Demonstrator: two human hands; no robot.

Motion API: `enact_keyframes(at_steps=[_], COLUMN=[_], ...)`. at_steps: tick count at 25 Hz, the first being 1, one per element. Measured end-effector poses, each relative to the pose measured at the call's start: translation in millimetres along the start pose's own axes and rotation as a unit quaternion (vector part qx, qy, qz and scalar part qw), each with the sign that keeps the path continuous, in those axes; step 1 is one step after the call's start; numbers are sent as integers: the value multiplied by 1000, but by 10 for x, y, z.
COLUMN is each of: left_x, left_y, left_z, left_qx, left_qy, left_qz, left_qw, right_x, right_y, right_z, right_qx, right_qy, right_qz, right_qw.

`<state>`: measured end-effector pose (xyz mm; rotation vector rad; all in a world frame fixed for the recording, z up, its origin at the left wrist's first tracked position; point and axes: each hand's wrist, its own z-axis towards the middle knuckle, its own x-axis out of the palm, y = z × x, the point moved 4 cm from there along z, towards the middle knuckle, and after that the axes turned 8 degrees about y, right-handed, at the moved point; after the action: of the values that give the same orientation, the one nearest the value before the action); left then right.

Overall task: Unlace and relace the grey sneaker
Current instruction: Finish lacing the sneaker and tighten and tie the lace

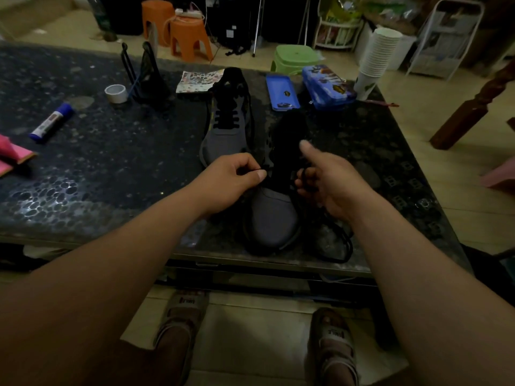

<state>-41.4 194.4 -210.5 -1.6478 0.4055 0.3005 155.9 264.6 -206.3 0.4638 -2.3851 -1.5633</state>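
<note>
Grey fabric sneaker (271,215) sits at the near edge of the dark speckled surface (111,168), toe toward the person, long axis running away. Left hand (234,176) pinches the black lace (341,247) on the sneaker's left side. Right hand (328,179) grips the lace on the right, index finger out. Both hands flank it equally.

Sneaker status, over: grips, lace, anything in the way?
Left grip pinches lace. Right grip holds lace, forefinger out. Sneaker at table edge, toe near. Second sneaker behind, not blocking.

L hand (231,179) and R hand (334,185) bare, forearms bare up to frame edge. L sandal (182,310) and R sandal (334,338) strappy, prob grey-beige (dim light), dark lettering on front strap, can't read.
</note>
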Motion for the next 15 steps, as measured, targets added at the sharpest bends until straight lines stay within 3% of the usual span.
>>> enact_keyframes(at_steps=[4, 7, 11, 15], left_x=[-24, -49, -58, -36], left_y=[-33, -55, -40, -59], left_z=[24, 24, 35, 84], left_qx=[-11, -11, -1, 19], left_qy=[9, 7, 19, 17], left_qz=[-18, -31, -22, 10], left_qw=[1000, 999, 1000, 1000], right_x=[-32, -23, 27, -81], right_y=[44, 35, -15, -138], right_z=[-18, -38, -63, -94], right_qx=[-111, -107, -49, 34], right_qy=[-24, -37, -16, 34], right_qz=[-179, -191, 8, 225], right_qw=[977, 975, 999, 973])
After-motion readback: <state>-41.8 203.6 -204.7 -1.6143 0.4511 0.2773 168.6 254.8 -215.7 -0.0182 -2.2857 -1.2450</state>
